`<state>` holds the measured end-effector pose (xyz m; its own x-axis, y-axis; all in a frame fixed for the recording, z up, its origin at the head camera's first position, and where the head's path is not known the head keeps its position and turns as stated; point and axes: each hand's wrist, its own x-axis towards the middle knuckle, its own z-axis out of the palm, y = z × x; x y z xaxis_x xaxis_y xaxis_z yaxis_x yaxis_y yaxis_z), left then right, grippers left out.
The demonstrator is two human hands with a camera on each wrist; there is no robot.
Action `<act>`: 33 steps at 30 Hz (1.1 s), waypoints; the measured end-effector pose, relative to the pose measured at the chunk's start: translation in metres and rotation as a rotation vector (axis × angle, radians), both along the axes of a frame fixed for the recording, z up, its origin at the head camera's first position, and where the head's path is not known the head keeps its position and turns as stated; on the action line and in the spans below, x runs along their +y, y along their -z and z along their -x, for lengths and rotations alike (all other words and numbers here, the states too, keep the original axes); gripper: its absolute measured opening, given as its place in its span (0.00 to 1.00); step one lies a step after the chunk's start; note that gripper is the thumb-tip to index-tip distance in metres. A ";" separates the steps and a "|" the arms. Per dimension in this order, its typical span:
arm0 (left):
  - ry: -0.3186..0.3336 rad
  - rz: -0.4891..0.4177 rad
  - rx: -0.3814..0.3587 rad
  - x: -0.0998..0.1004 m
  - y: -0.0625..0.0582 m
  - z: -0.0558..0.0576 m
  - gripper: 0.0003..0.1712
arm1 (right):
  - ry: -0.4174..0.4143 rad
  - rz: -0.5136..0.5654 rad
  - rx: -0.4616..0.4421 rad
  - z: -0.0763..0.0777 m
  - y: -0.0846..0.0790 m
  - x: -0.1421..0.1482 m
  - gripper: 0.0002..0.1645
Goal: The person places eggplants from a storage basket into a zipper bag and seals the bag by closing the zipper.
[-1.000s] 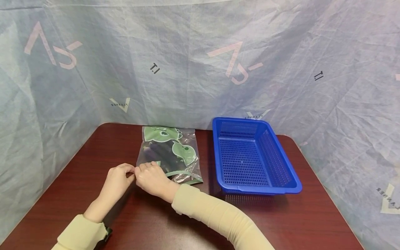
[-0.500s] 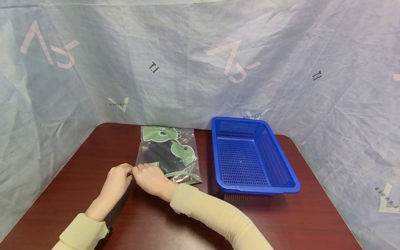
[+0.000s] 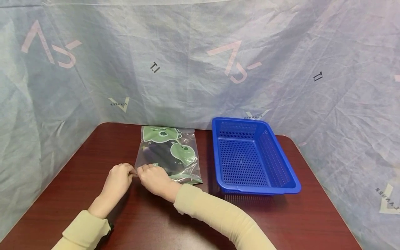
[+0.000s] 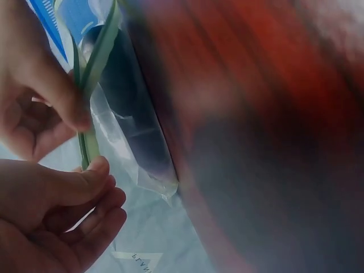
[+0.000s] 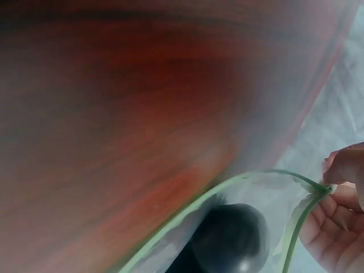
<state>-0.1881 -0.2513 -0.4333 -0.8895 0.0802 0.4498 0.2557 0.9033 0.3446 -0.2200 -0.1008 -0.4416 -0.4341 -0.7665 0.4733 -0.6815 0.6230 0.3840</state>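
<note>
A clear zip bag (image 3: 182, 152) with green cartoon print lies on the table, its green-edged mouth toward me. Inside it shows a dark purple eggplant (image 4: 128, 99), with its glossy rounded end visible in the right wrist view. My left hand (image 3: 118, 182) pinches the left corner of the mouth's green strip (image 4: 88, 145) between thumb and forefinger. Just beside it my right hand (image 3: 156, 180) pinches the same strip, knuckles up, covering part of the bag's front. Between both hands a short piece of strip shows. Toward the middle, the mouth's two green edges spread apart in the wrist views.
To the right of the bag stands a blue perforated plastic basket (image 3: 258, 189). Both sit on a dark red wooden table (image 3: 187, 229). A pale printed cloth (image 3: 193, 86) hangs behind the table and along its sides.
My right hand has shifted slightly right, parting a little from the left hand. On the bag's right half, the arched green mouth edges have come closer together. The basket stays put.
</note>
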 end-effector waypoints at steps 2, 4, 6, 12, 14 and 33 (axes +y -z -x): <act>-0.008 0.001 -0.008 -0.001 -0.001 0.000 0.08 | 0.003 -0.004 0.009 0.001 0.001 0.002 0.11; -0.013 0.005 -0.012 -0.002 -0.002 0.001 0.08 | 0.008 -0.010 0.016 0.001 0.001 0.004 0.12; -0.020 0.005 -0.017 -0.003 -0.002 0.002 0.07 | 0.013 -0.014 0.017 0.001 0.002 0.006 0.12; -0.036 0.004 -0.040 -0.007 0.001 0.006 0.06 | 0.016 -0.011 -0.025 0.002 0.003 0.015 0.12; -0.037 0.008 -0.046 -0.008 0.002 0.007 0.06 | 0.024 -0.016 -0.043 0.002 0.003 0.019 0.13; 0.104 0.253 -0.014 0.016 0.002 0.002 0.14 | 0.006 -0.027 -0.077 0.006 0.005 0.026 0.13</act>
<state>-0.1903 -0.2352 -0.4357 -0.8768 0.2793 0.3913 0.3481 0.9303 0.1160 -0.2258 -0.0745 -0.4462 -0.4730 -0.7762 0.4169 -0.7062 0.6170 0.3472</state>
